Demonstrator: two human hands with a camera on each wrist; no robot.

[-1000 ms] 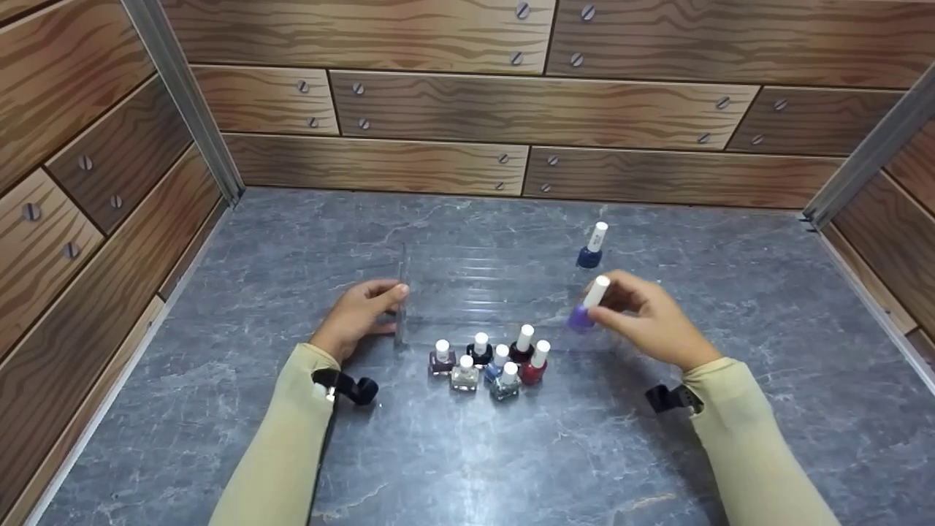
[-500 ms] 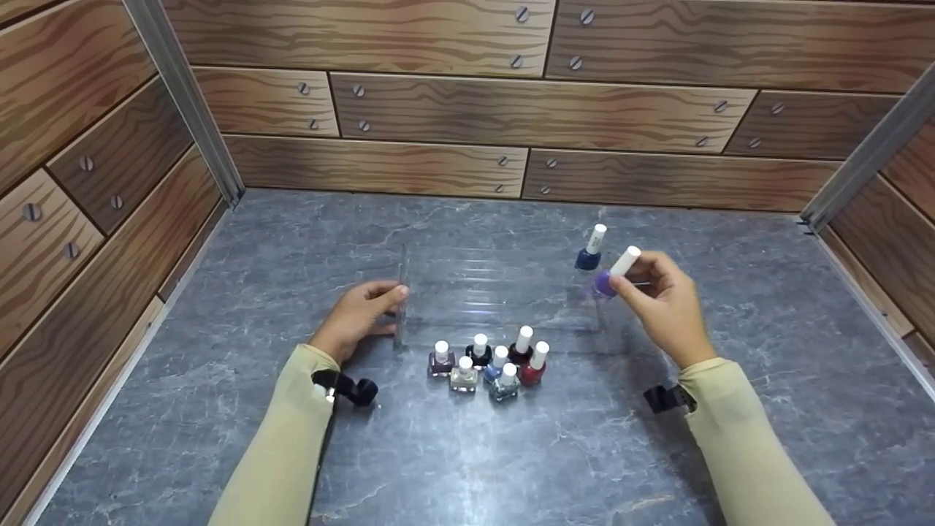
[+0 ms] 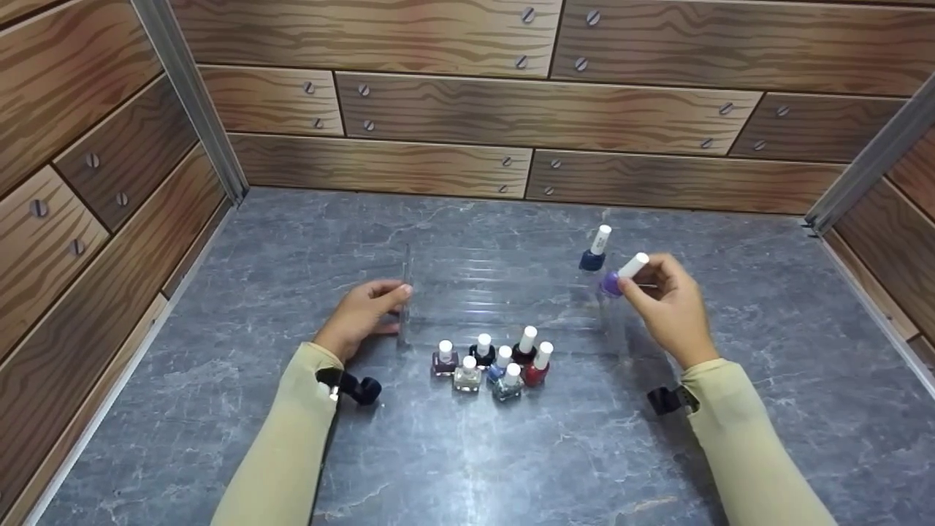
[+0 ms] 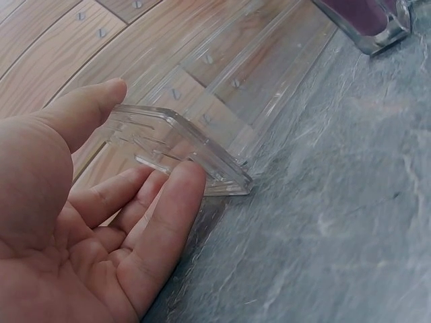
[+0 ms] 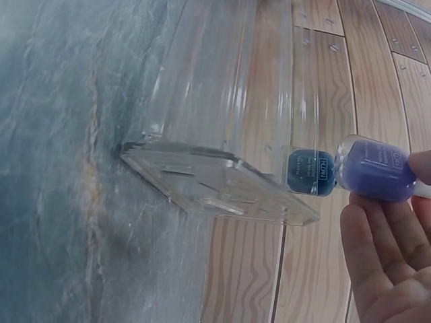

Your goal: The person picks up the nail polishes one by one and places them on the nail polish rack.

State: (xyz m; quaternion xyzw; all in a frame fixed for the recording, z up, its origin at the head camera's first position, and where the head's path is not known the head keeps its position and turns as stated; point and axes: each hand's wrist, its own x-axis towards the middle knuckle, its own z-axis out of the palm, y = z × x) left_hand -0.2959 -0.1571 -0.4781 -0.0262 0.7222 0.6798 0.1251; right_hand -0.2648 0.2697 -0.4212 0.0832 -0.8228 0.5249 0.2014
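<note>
The left hand [image 3: 362,313] grips the clear rack's [image 3: 475,292] left end; right-hand [image 3: 668,310] fingers pinch a purple bottle [image 3: 612,283] near its right end. Seven bottles [image 3: 504,356] crowd its front; a navy bottle [image 3: 592,259] stands at its far-right corner.

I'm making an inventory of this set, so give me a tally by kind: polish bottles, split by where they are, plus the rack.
Purple bottle in the right hand: 1
Dark blue bottle, standing: 1
Bottles in the front cluster: 7
Clear rack: 1
Total: 10
</note>
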